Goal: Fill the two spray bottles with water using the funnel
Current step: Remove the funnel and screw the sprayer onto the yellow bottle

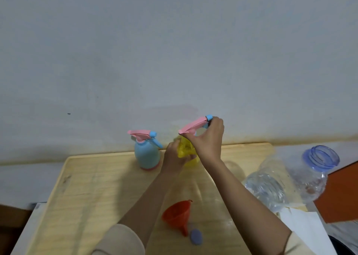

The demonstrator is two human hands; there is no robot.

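Against a pale wall, the wooden bench (87, 187) carries a blue spray bottle (147, 154) beside a yellow bottle (184, 148), which the left hand (172, 157) grips. The right hand (209, 140) pinches a pink spray head (193, 126) in its fingers (217, 123) just above. An orange funnel (177, 214) lies nearer, a water jug (290, 177) at right.

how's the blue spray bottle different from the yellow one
The blue bottle is opaque and stands untouched; the yellow bottle is see-through and gripped by the left hand. Blue's spray head sits level; yellow's is tilted in the right hand. Both have pink heads, blue nozzles.
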